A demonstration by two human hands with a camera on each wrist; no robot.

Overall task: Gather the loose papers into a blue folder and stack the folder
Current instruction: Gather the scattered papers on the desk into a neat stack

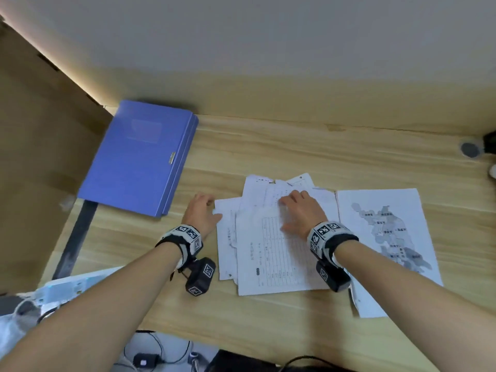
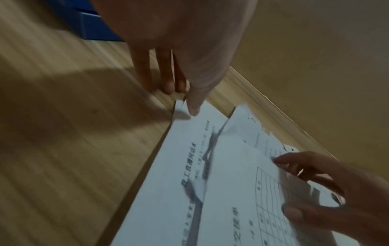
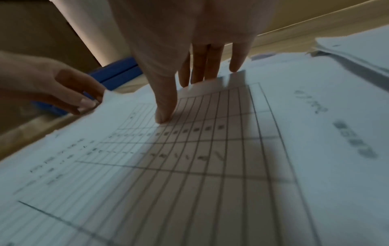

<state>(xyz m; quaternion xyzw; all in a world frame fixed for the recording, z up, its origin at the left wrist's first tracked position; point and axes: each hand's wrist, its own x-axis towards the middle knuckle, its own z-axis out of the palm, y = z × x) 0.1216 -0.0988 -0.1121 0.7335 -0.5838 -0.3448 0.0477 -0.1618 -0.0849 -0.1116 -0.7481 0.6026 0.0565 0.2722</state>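
Only the head view takes in the whole light wooden desk (image 1: 295,157): the closed blue plastic box folders (image 1: 139,157), stacked flat, lie beyond and to the outer side of the left hand (image 1: 200,213), apart from it. A loose heap of white printed paper sheets (image 1: 273,253) lies between and under both hands, and a separate white sheet printed with a grey map (image 1: 389,237) lies just beside the right hand (image 1: 302,210) on its outer side, its edge touching the heap.

The left wrist view adds what the head view cannot resolve: the left hand's fingers (image 2: 168,74) are straight, their tips down on the desk just off the heap's far corner, while the thumb tip presses that corner of the lowest sheet. The hand grips nothing.

The right wrist view shows the right hand (image 3: 189,41) flat and spread on the top sheet, a form with a ruled grid table (image 3: 210,149); fingers extended, thumb tip pressing the grid, nothing clasped. The left hand (image 3: 52,83) appears there at the heap's edge with the blue folder behind it.

The sheets overlap askew, edges unaligned, some corners ragged or curled. Their printed text is too blurred to read.
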